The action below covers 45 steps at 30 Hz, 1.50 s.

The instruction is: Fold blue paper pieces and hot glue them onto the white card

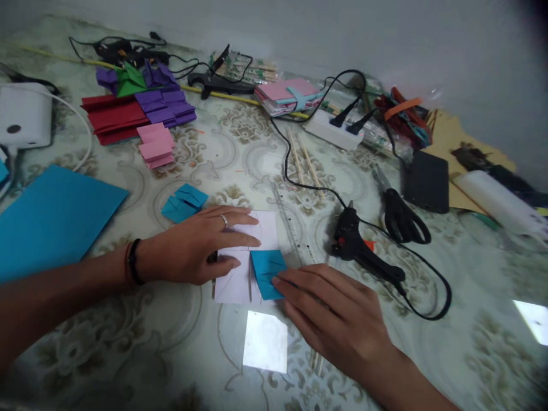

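Note:
A white paper square point(233, 285) with creases and slits lies on the patterned table. My left hand point(199, 242), wearing a ring, rests on its upper left part with fingers spread. Over the lower right part of the white paper is a small blue paper piece point(266, 271) with slits. My right hand point(334, 314) pinches the right edge of this blue piece between thumb and fingers. Another cut blue piece point(184, 202) lies just beyond my left hand. At the left is a large blue sheet point(55, 217), partly behind my left forearm.
A black glue gun point(363, 245) with its cord, scissors point(402, 217) and a clear ruler point(291, 222) lie to the right. Folded red point(115, 117), purple point(166, 105) and pink papers point(156, 145) sit at the back left. A power strip point(334, 128) stands behind.

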Motion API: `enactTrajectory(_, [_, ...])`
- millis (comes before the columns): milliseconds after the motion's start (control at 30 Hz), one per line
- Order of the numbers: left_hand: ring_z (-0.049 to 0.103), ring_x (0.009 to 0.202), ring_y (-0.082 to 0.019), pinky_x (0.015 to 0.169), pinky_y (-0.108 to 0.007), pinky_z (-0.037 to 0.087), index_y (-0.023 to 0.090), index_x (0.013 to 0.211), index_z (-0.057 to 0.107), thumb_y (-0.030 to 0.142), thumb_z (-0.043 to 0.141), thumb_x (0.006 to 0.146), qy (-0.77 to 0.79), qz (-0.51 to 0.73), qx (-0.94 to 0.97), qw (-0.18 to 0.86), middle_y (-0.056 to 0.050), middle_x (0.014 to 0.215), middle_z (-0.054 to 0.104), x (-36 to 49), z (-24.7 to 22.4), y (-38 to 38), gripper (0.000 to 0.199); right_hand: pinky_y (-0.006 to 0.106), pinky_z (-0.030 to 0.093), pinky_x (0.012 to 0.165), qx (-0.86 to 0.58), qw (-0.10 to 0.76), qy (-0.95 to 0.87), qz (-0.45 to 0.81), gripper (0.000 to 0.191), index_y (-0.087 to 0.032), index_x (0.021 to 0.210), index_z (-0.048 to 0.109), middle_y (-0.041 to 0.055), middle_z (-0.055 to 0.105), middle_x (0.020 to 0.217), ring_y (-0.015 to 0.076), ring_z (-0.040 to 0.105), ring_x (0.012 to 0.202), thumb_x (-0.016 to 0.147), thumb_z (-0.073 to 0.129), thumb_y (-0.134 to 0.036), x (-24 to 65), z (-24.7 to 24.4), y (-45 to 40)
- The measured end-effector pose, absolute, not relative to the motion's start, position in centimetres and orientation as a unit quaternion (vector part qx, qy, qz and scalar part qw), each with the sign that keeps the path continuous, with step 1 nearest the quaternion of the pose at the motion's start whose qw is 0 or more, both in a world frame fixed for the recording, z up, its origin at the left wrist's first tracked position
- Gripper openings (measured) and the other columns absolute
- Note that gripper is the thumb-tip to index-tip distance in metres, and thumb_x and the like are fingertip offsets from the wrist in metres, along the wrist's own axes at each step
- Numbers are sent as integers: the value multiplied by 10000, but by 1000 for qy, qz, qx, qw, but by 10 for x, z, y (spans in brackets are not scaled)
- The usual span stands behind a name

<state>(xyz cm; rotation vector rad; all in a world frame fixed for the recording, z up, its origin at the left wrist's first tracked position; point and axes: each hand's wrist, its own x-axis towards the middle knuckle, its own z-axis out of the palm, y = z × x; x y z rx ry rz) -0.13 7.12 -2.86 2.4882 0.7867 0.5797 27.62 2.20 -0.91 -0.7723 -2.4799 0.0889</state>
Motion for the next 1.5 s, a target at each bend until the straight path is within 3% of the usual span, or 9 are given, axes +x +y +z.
enactTrajectory(333, [363,1511,-355,1224,-585,290,351,1340,677,208,570,960,277,154,924,215,-62,1551,523,-2,-24,72,420,369,614,706,-285,253,-924,44,107,-151,1028,745,67,811,945,214,745,810,959,664,-147,277,-11,21])
enactTrajectory(633, [337,1529,-326,1236,-568,274,357,1285,711,196,556,960,279,155,920,229,-36,1562,509,-1,-25,72,395,412,585,736,-270,237,-928,100,126,-133,1012,742,74,786,963,244,705,852,950,700,-234,274,-10,22])
enactTrajectory(1500, [373,1511,-329,1212,-567,339,333,1327,684,187,557,983,250,157,940,174,-82,1570,494,-3,-26,75,395,410,588,812,-271,227,-918,180,180,-98,1123,741,122,711,1047,248,606,935,969,653,-131,277,-19,18])
